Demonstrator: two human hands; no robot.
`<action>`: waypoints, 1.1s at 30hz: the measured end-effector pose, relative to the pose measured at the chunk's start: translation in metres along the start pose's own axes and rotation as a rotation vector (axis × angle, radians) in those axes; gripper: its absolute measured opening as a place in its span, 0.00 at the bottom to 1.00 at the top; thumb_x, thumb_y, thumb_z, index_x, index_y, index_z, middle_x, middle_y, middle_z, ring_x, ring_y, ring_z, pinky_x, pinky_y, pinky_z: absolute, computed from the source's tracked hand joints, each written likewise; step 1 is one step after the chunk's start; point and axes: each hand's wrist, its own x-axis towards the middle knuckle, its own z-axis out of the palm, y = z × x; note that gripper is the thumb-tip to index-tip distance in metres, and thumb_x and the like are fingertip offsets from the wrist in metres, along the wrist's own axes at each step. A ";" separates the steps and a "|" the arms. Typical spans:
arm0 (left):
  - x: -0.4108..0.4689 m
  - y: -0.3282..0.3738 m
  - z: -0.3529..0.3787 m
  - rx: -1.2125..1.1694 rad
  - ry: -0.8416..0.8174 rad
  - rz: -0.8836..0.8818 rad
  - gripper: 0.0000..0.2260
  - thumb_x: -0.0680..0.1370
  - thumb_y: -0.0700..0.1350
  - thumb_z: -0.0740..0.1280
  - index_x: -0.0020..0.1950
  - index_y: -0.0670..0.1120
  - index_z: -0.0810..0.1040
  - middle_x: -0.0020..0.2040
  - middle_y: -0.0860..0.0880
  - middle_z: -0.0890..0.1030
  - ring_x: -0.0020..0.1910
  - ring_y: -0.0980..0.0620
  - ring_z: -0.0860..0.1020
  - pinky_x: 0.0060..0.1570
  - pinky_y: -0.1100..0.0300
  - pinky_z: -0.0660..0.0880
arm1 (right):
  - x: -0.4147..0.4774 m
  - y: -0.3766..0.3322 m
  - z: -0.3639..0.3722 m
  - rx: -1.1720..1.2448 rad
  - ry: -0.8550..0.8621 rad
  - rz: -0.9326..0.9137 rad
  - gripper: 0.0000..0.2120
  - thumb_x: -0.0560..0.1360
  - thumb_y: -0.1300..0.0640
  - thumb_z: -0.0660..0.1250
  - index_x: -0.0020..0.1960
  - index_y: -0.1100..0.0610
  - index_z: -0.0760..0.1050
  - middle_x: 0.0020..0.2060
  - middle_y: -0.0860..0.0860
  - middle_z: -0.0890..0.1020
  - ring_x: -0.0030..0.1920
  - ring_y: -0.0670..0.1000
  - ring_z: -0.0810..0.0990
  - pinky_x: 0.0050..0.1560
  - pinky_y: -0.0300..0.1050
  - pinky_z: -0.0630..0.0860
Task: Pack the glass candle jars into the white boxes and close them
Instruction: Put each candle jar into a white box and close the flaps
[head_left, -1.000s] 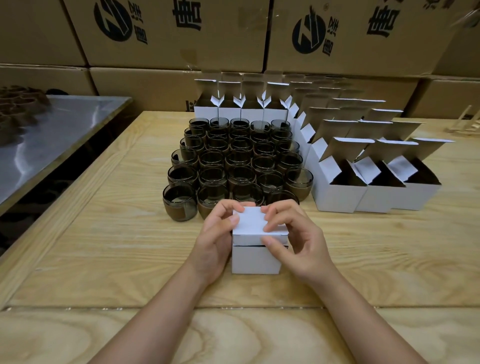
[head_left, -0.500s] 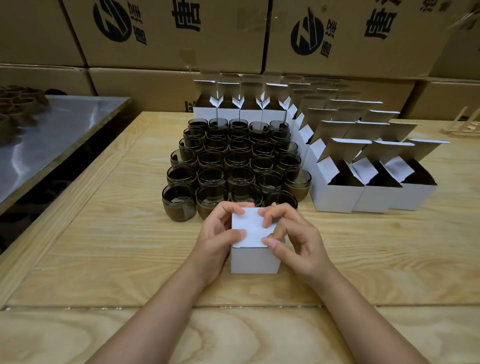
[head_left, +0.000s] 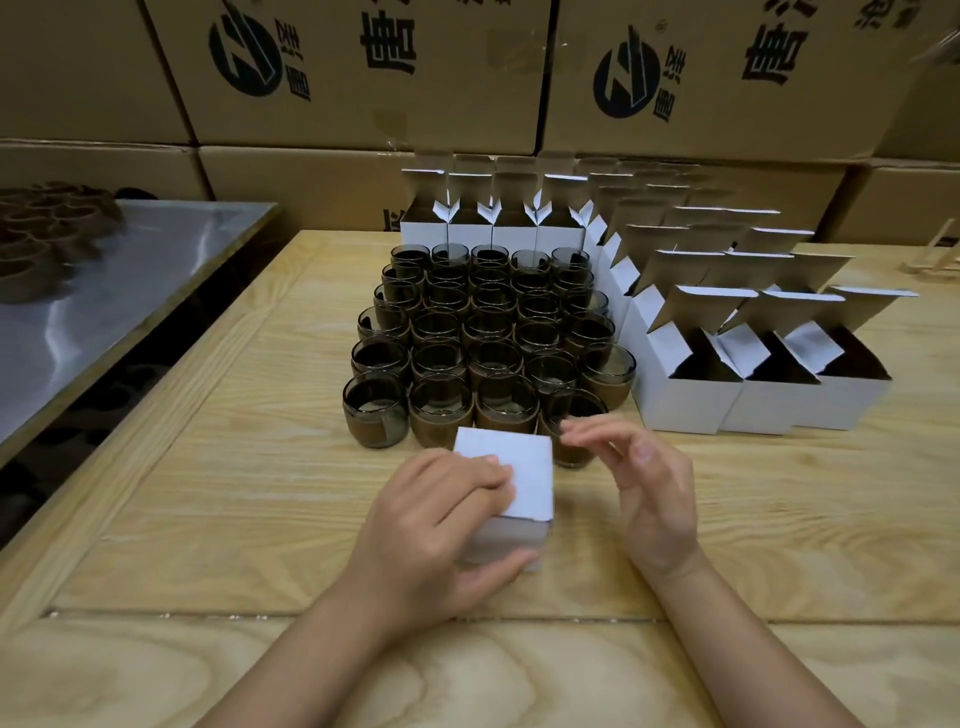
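The closed white box (head_left: 511, 475) is at lower centre on the wooden table (head_left: 234, 493); its contents are hidden. My left hand (head_left: 431, 525) grips it, fingers over the lid and thumb on the front face, covering its left side. My right hand (head_left: 649, 493) hovers just right of it, fingers loosely spread, holding nothing, and partly screens 1 jar. The glass candle jars (head_left: 488, 332) stand packed behind the box: 5 in the back row, 4 in the front; the middle rows overlap, so I cannot give a total. Open white boxes (head_left: 685, 405): 4 in the top-centre row, 3 in the nearest right row; those behind overlap. The brown cartons (head_left: 363, 78) are cut off at the top edge.
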 end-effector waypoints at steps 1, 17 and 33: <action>-0.005 -0.004 -0.007 0.029 0.007 0.005 0.16 0.72 0.56 0.73 0.49 0.44 0.78 0.49 0.45 0.83 0.52 0.49 0.80 0.51 0.54 0.73 | 0.001 0.000 -0.001 -0.031 0.042 -0.018 0.18 0.78 0.50 0.56 0.46 0.58 0.82 0.44 0.57 0.83 0.52 0.63 0.79 0.56 0.58 0.73; -0.062 -0.126 -0.075 0.523 0.018 -0.443 0.20 0.72 0.56 0.66 0.48 0.38 0.80 0.50 0.40 0.81 0.49 0.38 0.79 0.49 0.43 0.72 | 0.000 -0.002 0.002 -0.374 0.139 -0.037 0.13 0.75 0.52 0.59 0.40 0.57 0.79 0.37 0.49 0.81 0.43 0.55 0.79 0.45 0.53 0.75; 0.029 -0.326 -0.010 0.543 -0.402 -0.863 0.27 0.70 0.36 0.66 0.69 0.44 0.68 0.64 0.39 0.74 0.58 0.35 0.74 0.56 0.42 0.69 | 0.010 0.026 -0.013 -0.543 0.403 -0.154 0.14 0.73 0.52 0.55 0.50 0.41 0.76 0.48 0.41 0.77 0.50 0.47 0.75 0.51 0.37 0.70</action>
